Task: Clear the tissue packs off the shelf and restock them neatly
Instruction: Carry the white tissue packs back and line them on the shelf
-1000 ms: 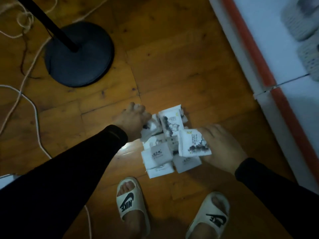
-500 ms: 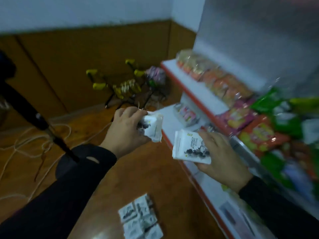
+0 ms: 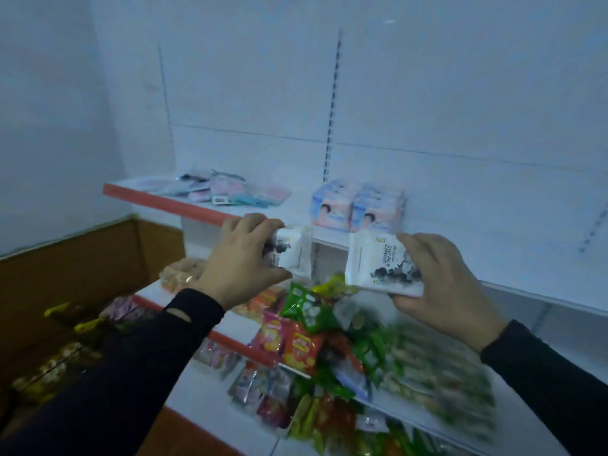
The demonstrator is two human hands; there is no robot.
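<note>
Pinching one soft, light tissue pack [image 3: 293,254] per hand [image 3: 241,262] [image 3: 442,284] by the short ends, below the upper shelf [image 3: 526,258].

The left hand [image 3: 241,258] grips a white tissue pack [image 3: 294,255] by its near end, and the right hand [image 3: 441,284] pinches a second tissue pack [image 3: 378,263], printed with an ink drawing. Both are held up near the top shelf [image 3: 204,210]. On that shelf, just beyond the hands, stand blue-and-pink packs [image 3: 357,205], while bright snack bags [image 3: 306,340] crowd the lower shelves.
</note>
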